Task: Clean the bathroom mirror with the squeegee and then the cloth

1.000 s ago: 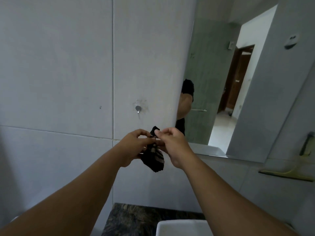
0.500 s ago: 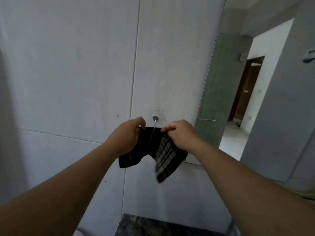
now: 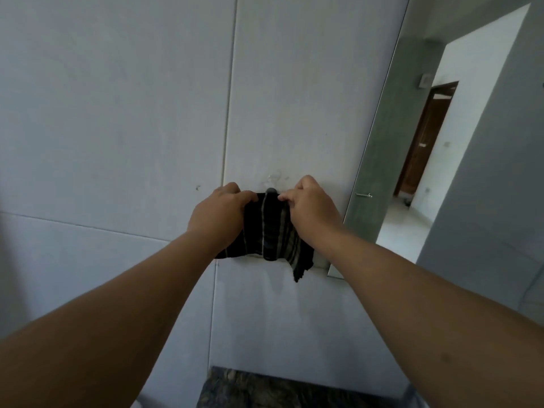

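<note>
Frame centre: two hands, one cloth. Left hand and right hand each pinch its top edge at one wall hook; one mirror at right.

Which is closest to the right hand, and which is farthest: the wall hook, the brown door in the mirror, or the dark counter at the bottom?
1. Wall hook: just left of the right hand.
2. Dark counter: far below.
3. Brown door: reflected, up right, farthest.

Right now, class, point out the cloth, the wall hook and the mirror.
cloth (image 3: 272, 228), head view, on its striped middle between the hands.
wall hook (image 3: 270, 190), head view, on its knob above the cloth's top edge.
mirror (image 3: 382, 148), head view, on its left glass strip.
</note>
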